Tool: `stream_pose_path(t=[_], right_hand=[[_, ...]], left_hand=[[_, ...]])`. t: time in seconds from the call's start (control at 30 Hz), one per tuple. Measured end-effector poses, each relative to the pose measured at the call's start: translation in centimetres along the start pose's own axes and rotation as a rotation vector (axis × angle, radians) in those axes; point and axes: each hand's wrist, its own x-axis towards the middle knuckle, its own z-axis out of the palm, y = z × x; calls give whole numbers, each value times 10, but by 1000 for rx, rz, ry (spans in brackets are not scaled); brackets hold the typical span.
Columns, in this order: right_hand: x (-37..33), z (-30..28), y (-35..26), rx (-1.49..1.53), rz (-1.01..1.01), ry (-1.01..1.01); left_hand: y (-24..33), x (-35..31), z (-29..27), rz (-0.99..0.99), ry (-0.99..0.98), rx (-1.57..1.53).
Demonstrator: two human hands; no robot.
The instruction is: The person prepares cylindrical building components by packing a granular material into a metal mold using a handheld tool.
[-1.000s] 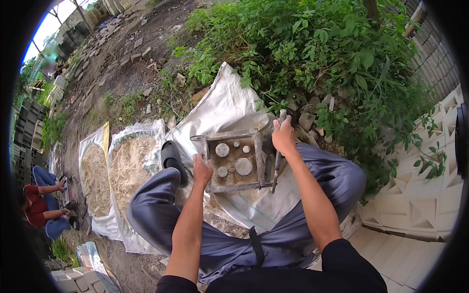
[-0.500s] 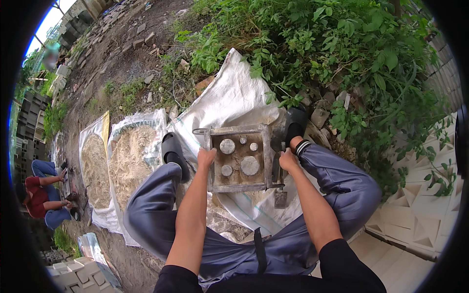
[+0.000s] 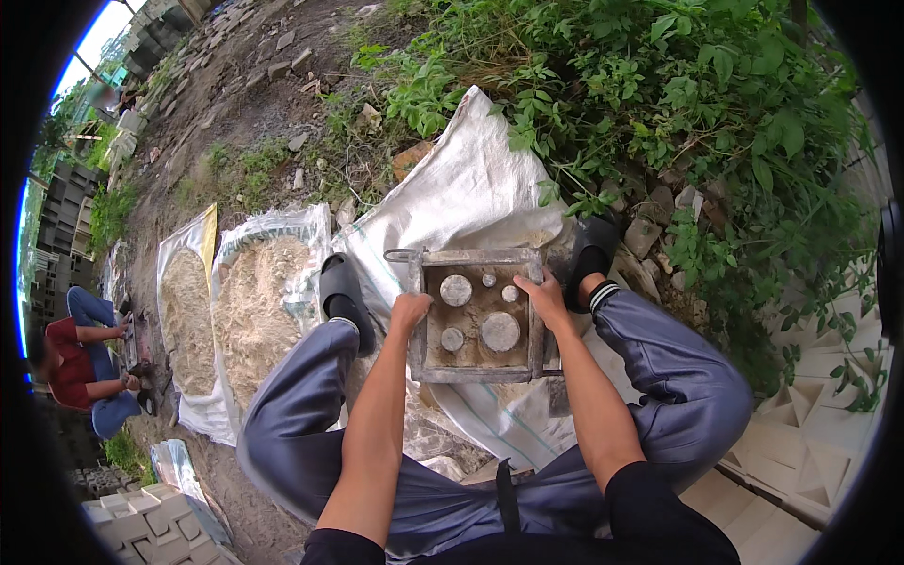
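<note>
A square, dust-caked mould frame [image 3: 476, 375] lies between my legs on a white woven sack [image 3: 471, 174]. Inside its walls are several round grey discs of different sizes, the largest disc [image 3: 500, 331] at the near right and another disc [image 3: 456, 290] at the far left. My left hand [image 3: 411, 311] is closed around the frame's left side bar. Over on the right bar, my right hand [image 3: 543, 298] grips with its thumb and fingers reaching over the inner edge. A wire-like loop [image 3: 402, 255] sticks out at the frame's far left corner.
To the left lie two sacks with pale powder, the nearer powder heap [image 3: 259, 306] beside my shoe. Leafy plants [image 3: 650, 104] and broken stones [image 3: 643, 235] border the right. Patterned pale blocks [image 3: 800, 424] stand at the right. Another person [image 3: 75, 363] crouches far left.
My right hand has moved from a rod-like piece outside the frame onto the right bar. The flat-ended tool below it is now mostly hidden. My left hand still holds the left side.
</note>
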Motion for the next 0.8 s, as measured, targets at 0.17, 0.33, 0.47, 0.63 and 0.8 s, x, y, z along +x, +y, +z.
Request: stream_pose_path(t=[0.17,0.33,0.47,0.63,0.8], right_hand=[[3,0,9,-226,-22,159],[7,-1,13,-145,49,85],[12,-9,14,-172,102,38],[8,-4,0,-157,111,1],[19,-3,16,-204,26,111]], left_hand=[[3,-13,-3,31,-132,-296],[-7,-3,-2,19,-185,-384],[-3,-6,-1,75,-237,-364],[-18,0,-8,90,-245,-348],[-14,1,-3,109,-256,-400]])
